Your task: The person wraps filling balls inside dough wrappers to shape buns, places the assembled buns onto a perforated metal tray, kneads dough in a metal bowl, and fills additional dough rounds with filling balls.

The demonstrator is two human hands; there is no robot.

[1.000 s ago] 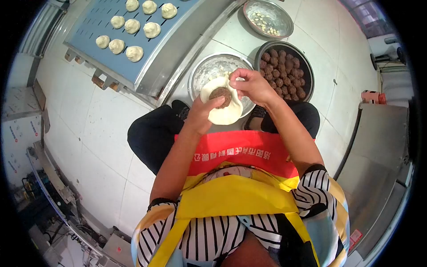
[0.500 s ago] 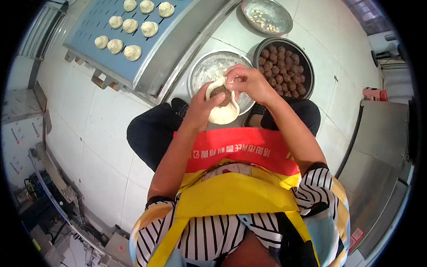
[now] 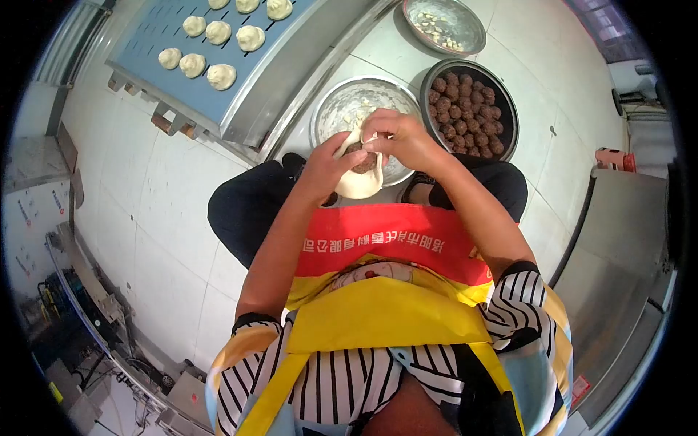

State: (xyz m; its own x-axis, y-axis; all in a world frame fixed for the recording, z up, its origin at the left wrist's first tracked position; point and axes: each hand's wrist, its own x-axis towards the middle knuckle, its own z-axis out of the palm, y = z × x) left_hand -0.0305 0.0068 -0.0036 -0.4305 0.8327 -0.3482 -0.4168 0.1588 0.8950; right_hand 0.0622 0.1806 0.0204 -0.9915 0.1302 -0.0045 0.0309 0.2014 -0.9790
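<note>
My left hand [image 3: 324,168] cradles a round, pale dough wrapper [image 3: 359,187] with a brown filling ball [image 3: 363,160] in its middle, the thumb resting on the filling. At the wrapper's upper right edge, the fingers of my right hand [image 3: 398,136] pinch the dough. The lower part of the wrapper hangs loose and the filling is still exposed. Beneath both hands is a metal bowl [image 3: 325,116] with floury smears and small dough bits. To its right stands a dark-rimmed basin [image 3: 513,120] full of brown filling balls [image 3: 465,116].
Several shaped buns [image 3: 221,76] lie in rows on a blue slotted surface [image 3: 163,94] with a metal edge, at upper left. Another metal bowl [image 3: 465,29] holding pale pieces is at the top. A steel cabinet [image 3: 607,240] stands at right, on white floor tiles [image 3: 171,211].
My right fingers have shifted slightly along the wrapper's edge, still pinching dough. The left thumb stays on the filling. The surroundings sit a little to the right and lower in view.
</note>
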